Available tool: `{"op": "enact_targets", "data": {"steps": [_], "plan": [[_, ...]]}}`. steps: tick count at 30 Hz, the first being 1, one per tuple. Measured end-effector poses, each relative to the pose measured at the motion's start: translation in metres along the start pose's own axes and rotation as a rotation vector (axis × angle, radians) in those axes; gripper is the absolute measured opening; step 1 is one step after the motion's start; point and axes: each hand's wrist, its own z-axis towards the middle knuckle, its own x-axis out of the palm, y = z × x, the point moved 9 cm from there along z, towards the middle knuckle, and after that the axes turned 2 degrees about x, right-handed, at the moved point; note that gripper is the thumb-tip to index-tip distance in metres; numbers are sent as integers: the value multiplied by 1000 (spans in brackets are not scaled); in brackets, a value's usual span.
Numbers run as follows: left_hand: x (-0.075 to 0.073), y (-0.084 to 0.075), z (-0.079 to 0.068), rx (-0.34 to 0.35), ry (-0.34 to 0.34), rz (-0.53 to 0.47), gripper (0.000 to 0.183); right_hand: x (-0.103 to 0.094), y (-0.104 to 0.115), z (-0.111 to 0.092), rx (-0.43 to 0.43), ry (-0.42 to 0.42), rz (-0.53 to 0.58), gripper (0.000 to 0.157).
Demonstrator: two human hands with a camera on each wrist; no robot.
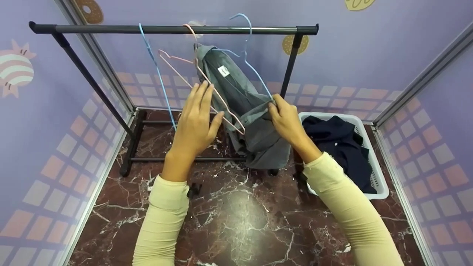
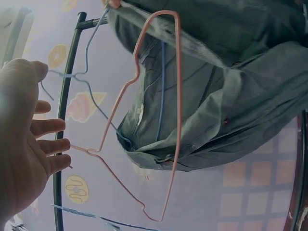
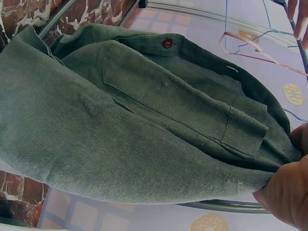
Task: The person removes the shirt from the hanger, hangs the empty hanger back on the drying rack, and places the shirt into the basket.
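Grey shirt below the rail, right hand pinching its edge by the blue hanger, left hand extended and empty; the pink hanger before the cloth could snag, dragging the shirt loose.

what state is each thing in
black rack, standing
gray shirt, draped, held
right blue hanger, partly inside shirt, seemingly off rack
pink hanger, bare, hooked on rack
left blue hanger, bare, hooked on rack
white basket, loaded
dark clothes, crumpled
left hand, fingers straight
right hand, gripping shirt
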Motion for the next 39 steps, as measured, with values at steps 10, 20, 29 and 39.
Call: {"op": "enact_targets", "data": {"steps": [10, 20, 29, 39], "plan": [[0, 0, 25, -11, 46, -18, 59, -29, -7, -28, -12, -56, 32, 16], [-9, 7, 52, -6, 17, -72, 75, -63, -18, -62, -40, -100, 0, 12], [2, 6, 71, 4, 182, -73, 63, -89, -32, -89, -77, -66, 23, 12], [14, -9, 57, 88, 332, 21, 71, -115, -39, -101, -103, 19, 24, 15]]}}
